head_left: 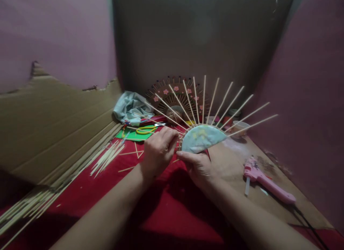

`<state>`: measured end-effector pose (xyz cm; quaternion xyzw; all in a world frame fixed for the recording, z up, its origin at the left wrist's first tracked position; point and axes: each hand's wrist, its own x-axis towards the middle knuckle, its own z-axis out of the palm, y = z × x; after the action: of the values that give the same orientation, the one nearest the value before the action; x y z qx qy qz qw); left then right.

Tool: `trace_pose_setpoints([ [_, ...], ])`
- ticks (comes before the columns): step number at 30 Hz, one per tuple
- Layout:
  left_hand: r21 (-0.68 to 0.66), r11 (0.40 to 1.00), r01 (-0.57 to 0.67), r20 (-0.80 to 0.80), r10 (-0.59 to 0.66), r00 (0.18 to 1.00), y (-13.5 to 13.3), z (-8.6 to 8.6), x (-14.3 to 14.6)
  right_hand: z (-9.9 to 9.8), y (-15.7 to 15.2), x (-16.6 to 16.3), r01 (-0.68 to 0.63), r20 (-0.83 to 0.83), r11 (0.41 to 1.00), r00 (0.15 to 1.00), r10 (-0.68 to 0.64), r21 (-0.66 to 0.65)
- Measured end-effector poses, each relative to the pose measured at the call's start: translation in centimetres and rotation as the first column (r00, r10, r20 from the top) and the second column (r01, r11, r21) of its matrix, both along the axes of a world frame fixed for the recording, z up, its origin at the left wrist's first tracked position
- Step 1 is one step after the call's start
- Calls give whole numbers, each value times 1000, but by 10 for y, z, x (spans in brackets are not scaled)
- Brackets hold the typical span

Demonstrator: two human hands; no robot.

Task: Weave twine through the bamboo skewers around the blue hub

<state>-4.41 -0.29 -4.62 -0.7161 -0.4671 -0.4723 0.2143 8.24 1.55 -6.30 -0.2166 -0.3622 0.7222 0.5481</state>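
My right hand (199,167) grips the lower edge of a half-round piece covered in pale blue cloth (203,138), its thumb lying along the near side. Thin wooden sticks (204,99) fan outward from the curved rim of this piece. At its left end, my left hand (161,144) is closed with the fingers pinched together beside the rim. Whatever sits in that pinch is hidden by the fingers; a few sticks pass behind this hand.
A pink glue gun (268,182) with a cord lies on brown board (228,167) at right. Loose sticks (107,157) lie on red cloth (88,207) at left. Yellow-handled scissors (146,129), crumpled cloth (133,106) and a flower-decorated fan (163,94) are behind.
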Motion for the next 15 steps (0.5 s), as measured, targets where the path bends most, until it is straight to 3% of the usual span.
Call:
trace_pose_setpoints([
  [9, -47, 999, -13, 110, 18, 994, -5, 8, 0, -2, 12, 5, 138, 1, 989, 990, -138, -45],
  [15, -153, 988, 8, -174, -35, 984, -7, 10, -9, -2, 22, 10, 187, 5, 979, 982, -188, -83],
])
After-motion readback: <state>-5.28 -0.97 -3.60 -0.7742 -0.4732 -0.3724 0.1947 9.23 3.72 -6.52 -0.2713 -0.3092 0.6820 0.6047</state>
